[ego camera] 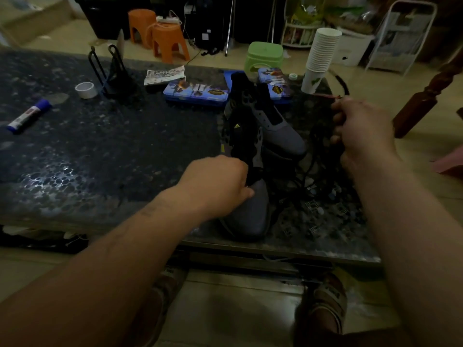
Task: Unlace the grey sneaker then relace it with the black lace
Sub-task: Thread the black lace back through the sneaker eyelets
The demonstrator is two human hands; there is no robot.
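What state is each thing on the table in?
Near grey sneaker: upright on its sole, left hand grips its throat.
Black lace: slack, held in right hand.
Far grey sneaker: eyelets look empty.
Paper cup stack: upright.
Glue stick: lying, capped.
Tape roll: lying flat.
Blue tin case: closed.

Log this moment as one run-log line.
left hand grips grey sneaker by the tongue | right hand holds black lace out to the right | second sneaker behind | lacing state unclear
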